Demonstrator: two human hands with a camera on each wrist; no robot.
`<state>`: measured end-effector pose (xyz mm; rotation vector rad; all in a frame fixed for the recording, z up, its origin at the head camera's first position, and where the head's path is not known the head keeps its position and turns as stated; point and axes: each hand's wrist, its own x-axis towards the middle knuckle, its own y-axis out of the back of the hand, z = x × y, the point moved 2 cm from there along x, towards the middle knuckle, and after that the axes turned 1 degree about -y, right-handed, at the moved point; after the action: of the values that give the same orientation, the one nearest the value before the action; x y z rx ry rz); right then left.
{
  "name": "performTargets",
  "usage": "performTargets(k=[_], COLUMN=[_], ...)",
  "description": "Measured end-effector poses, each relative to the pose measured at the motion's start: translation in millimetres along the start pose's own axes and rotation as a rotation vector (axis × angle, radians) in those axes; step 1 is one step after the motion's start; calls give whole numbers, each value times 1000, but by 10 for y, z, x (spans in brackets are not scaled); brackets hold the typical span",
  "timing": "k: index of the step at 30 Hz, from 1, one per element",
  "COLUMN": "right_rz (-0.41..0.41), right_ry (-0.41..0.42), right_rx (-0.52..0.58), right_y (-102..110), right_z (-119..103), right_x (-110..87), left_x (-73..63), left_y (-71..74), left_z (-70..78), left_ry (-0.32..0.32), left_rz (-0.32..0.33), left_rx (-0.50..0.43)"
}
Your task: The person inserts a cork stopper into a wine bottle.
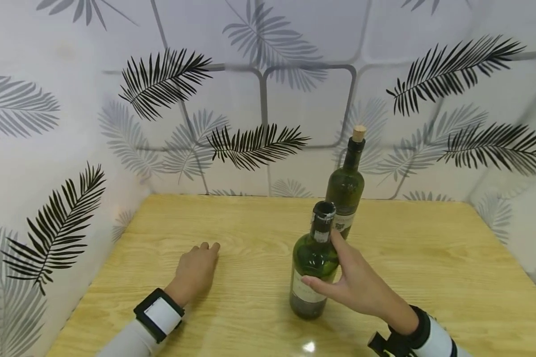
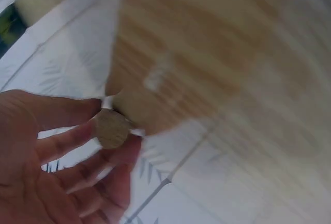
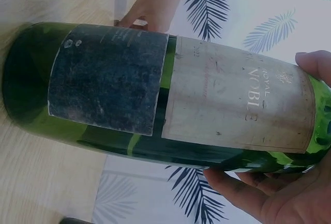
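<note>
My right hand (image 1: 362, 287) grips a green wine bottle (image 1: 314, 255) at its shoulder, thumb on the near side and fingers behind. Its mouth is uncorked and it stands upright. In the right wrist view a pale label (image 3: 238, 100) reads "Royal Noble", with a dark label beside it. Just behind it, a second wine bottle (image 1: 345, 188) stands with a cork (image 1: 359, 133) in its neck. Off to the left, close over the table, is my left hand (image 1: 196, 270). The left wrist view shows it pinching a round cork (image 2: 113, 129), hidden from the head view.
A pale wooden table (image 1: 250, 218) lies under both hands. White curtain-like sheeting (image 1: 303, 109) with a leaf print hangs along the back and sides. Each wrist carries a dark strapped device, such as the left wrist device (image 1: 160, 314).
</note>
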<state>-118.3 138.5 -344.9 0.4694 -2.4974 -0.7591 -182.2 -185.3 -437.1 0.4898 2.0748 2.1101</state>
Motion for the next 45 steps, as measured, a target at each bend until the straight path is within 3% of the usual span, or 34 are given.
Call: performTargets(k=[3, 7, 11, 15, 19, 22, 26, 30, 37, 40, 45], right_rz=[-32, -90, -135, -181, -214, -234, -257, -266, -275, -279, -284], right_ry=[1, -63, -187, -231, -212, -184, -143, -103, -73, -82, -96], right_rx=[22, 95, 88, 130, 194, 210, 213, 212, 226, 231, 242], right_y=[4, 41, 77, 61, 43, 32, 29, 38, 21, 19, 6], right_z=[-5, 23, 91, 193, 269, 275, 257, 244, 232, 238, 249], right_x=[25, 9, -48, -87, -136, -172, -199, -207, -201, -209, -225], left_x=[9, 50, 65, 35, 44, 87, 152, 202, 289, 281, 253], left_y=[54, 337, 865, 1463, 1940, 2144, 2276, 2348, 2441, 2552, 2744], left_z=[7, 153, 432, 710, 957, 1100, 1232, 1310, 1394, 1475, 1692], left_ry=[-43, -160, -351, -504, -595, -617, -674, -784, -932, -927, -860], left_rz=[6, 40, 89, 170, 235, 231, 259, 296, 225, 184, 54], left_rx=[4, -215, -563, -817, -946, -985, -923, -809, -654, -517, -167])
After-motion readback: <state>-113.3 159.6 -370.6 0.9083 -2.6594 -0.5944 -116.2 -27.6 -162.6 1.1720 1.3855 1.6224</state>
